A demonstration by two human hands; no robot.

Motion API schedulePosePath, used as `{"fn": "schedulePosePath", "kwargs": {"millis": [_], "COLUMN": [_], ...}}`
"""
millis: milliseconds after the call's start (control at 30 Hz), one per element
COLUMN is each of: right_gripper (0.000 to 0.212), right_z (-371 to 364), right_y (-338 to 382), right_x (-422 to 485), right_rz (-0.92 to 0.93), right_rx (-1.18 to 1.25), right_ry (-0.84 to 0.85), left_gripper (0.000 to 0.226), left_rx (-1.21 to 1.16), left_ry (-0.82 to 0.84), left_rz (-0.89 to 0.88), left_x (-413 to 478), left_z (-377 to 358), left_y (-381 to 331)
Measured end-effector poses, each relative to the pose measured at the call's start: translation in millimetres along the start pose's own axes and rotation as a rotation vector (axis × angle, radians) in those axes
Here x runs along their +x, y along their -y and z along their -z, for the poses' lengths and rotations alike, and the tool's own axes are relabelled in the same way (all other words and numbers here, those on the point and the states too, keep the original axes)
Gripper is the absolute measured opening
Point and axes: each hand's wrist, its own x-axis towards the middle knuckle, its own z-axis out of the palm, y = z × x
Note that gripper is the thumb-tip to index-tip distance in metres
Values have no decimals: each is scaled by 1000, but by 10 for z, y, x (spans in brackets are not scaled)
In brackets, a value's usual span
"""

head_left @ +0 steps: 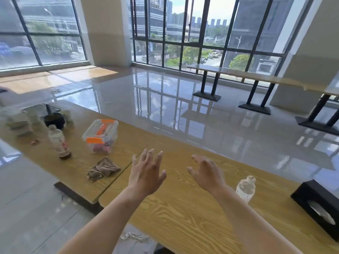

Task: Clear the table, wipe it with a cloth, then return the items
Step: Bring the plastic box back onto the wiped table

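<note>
On the near table, a water bottle stood right, a tissue box farther right. On the adjoining left table lay a cloth; behind it stood a lidded container, and left of that a bottle.

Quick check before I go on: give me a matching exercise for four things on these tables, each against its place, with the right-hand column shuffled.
Things:
1. crumpled cloth
2. clear water bottle
3. black tissue box
4. plastic container with orange clips

Places:
A. at the far right edge of the near table
B. just right of the right hand
C. on the left table, beside the seam, left of the left hand
D. on the left table, farther back than the cloth, right of the dark-based bottle

Pairs: 1-C, 2-B, 3-A, 4-D
</note>
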Motion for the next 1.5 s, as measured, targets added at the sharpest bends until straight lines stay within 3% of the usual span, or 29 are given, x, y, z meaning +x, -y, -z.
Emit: {"fn": "schedulePosePath", "kwargs": {"millis": [767, 1033, 1267, 1500], "right_gripper": [54, 51, 54, 50], "right_z": [-677, -1485, -2441, -3125], "right_y": [33, 885, 1943, 2638], "right_x": [2051, 2655, 3226, 3716], "right_rz": [16, 12, -156, -318], "right_rx": [5, 71, 249, 381], "right_ry": [65, 148, 242, 361], "left_gripper": [65, 65, 60, 68], "left_rx": [-46, -55, -7, 12], "left_ry": [-7, 30, 119, 230], "left_rz": [45, 107, 146, 333], "left_x": [1842, 2274, 2719, 3027], "left_z": [-664, -821, -917, -1121], "left_y": [982, 2295, 3736, 4683]}}
